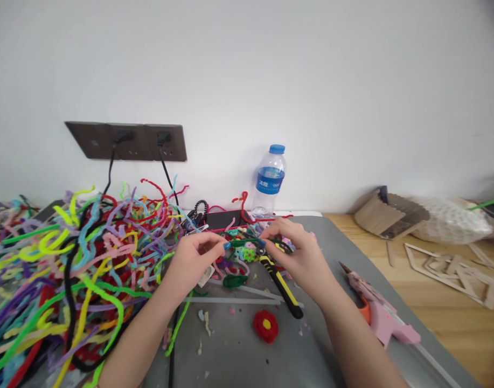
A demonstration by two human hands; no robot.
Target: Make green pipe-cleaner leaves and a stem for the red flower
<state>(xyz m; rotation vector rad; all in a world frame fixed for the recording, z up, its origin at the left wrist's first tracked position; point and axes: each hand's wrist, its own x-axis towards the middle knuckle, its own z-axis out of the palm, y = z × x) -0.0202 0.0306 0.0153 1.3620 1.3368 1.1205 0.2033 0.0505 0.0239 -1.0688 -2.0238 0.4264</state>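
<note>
My left hand (pixel 196 257) and my right hand (pixel 297 252) meet over a grey mat (pixel 238 350). Both pinch the ends of a dark green pipe cleaner (pixel 247 242) stretched between their fingertips. Under it lie a green pipe-cleaner leaf (pixel 234 281), a small green flower shape (pixel 249 254) and black-and-yellow pliers (pixel 281 284). A red pipe-cleaner flower with a yellow centre (pixel 266 325) lies closer to me on the mat.
A big heap of coloured pipe cleaners (pixel 69 264) fills the left. A pink glue gun (pixel 378 312) lies on the right. A water bottle (pixel 270 180) stands by the wall, under wall sockets (pixel 127 141) with cables. Wooden sticks and frames (pixel 452 267) are far right.
</note>
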